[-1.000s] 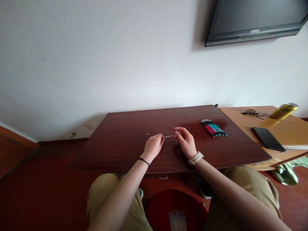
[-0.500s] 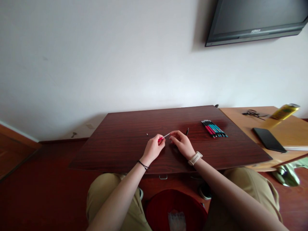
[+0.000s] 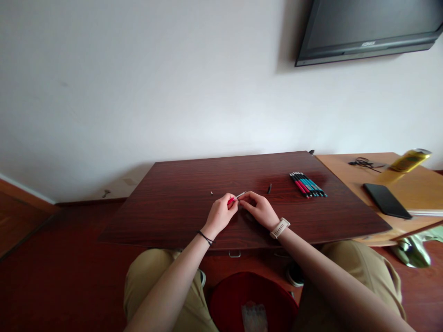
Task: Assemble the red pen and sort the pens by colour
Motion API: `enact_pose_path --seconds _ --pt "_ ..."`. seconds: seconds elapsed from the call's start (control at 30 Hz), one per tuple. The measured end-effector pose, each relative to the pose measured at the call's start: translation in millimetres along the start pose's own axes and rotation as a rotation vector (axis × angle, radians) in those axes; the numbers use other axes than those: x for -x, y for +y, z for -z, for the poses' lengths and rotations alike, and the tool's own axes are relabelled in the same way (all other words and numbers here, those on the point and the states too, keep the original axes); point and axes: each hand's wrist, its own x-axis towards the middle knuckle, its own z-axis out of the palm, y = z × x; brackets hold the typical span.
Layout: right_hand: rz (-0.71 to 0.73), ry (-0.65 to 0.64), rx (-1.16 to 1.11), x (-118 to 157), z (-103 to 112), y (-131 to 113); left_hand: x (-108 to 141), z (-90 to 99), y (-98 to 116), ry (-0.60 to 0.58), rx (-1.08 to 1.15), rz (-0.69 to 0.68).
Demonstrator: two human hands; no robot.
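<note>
My left hand [image 3: 222, 212] is closed around a red pen barrel [image 3: 230, 200] above the dark red table [image 3: 180, 184]. A thin light rod [image 3: 240, 195] sticks out of the barrel toward the right. My right hand [image 3: 260, 210] pinches at this rod, its fingertips close to those of my left hand. Beyond my right hand lies a small black pen part [image 3: 269, 188]. A tiny white piece [image 3: 212, 193] is on the table to the left. Several red and blue pens [image 3: 308, 185] lie in a row at the right.
A wooden side table [image 3: 356, 177] at the right bears a black phone [image 3: 386, 200], a black cable [image 3: 363, 163] and a yellow can [image 3: 410, 160]. Below the table edge, between the knees, is a red bin [image 3: 221, 299] with clear plastic inside. A television [image 3: 370, 27] hangs above.
My right hand has moved slightly left, closer to my left hand, and its fingers have come onto the thin rod. The black pen part now shows fully beyond it.
</note>
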Motion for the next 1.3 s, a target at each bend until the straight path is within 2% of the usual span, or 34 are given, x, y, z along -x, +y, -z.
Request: enact_pose_path --seconds 0.33,0.57,0.73,1.3 --pt "0.017 0.029 0.050 0 -1 3 1 2.5 3 -0.014 0.009 -0.003" --pt "-0.049 0.232 -0.131 -2 0 3 1 6.2 7 0.044 -0.055 0.070" --pt "-0.042 0.308 -0.210 -2 1 -3 1 7.5 10 0.036 -0.104 0.063" --pt "0.011 0.301 -0.175 -1 1 -5 2 5.3 11 -0.003 -0.152 0.013"
